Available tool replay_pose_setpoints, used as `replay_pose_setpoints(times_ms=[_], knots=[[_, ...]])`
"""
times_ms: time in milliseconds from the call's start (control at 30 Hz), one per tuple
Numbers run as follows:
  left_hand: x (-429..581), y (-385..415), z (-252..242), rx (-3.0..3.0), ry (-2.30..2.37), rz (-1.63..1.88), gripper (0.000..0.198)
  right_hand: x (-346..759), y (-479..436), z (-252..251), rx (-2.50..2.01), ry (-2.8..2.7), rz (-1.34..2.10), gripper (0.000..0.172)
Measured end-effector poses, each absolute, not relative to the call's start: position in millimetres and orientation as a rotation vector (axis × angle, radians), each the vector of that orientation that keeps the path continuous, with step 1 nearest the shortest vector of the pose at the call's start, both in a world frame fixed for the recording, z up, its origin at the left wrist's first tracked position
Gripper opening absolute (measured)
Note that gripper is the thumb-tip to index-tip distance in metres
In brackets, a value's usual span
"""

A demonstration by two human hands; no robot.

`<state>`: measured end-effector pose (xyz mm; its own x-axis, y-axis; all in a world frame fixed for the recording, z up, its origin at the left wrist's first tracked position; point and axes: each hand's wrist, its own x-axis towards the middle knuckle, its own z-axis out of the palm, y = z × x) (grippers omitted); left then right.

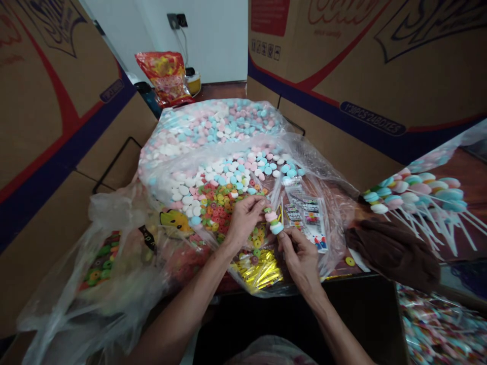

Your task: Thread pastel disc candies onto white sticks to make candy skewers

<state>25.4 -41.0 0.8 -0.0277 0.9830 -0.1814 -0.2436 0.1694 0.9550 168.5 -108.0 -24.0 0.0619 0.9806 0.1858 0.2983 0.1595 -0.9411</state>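
Between my hands is a candy skewer (276, 227), tilted, with blue, white, green and pink pieces stacked on it. My right hand (301, 256) pinches its lower end by the blue candy; the stick there is hidden by the fingers. At the upper end, the fingertips of my left hand (245, 221) close on a small green candy ring (267, 209). Below and left of that hand lie loose red, orange and green candy rings (218, 208). Yellow sticks (261, 271) lie in clear plastic nearer to me.
A large clear bag of pastel candies (213, 121) spreads behind. Small printed packets (306, 213) lie right of my hands. Finished-looking candy skewers (422, 192) and a brown cloth (393, 251) are farther right. Cardboard boxes (323, 76) flank the table; a red bag (164, 76) stands behind.
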Motion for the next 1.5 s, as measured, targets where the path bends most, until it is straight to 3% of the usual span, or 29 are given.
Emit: replay_pose_setpoints(times_ms=[633,1033,1200,1500], knots=[[31,-48,4,0.772,0.983,1.063,0.046,170,-110,-24,-1.356,-1.437,0.772,0.028],[40,-57,3,0.756,0.974,1.06,0.043,170,-109,-27,-1.373,-1.411,0.824,0.031],[34,-52,2,0.684,0.985,1.173,0.043,167,-106,-30,-1.319,-1.487,0.883,0.019],[43,-57,13,0.793,1.024,1.031,0.044,168,-110,-29,-1.422,-1.559,0.609,0.018]])
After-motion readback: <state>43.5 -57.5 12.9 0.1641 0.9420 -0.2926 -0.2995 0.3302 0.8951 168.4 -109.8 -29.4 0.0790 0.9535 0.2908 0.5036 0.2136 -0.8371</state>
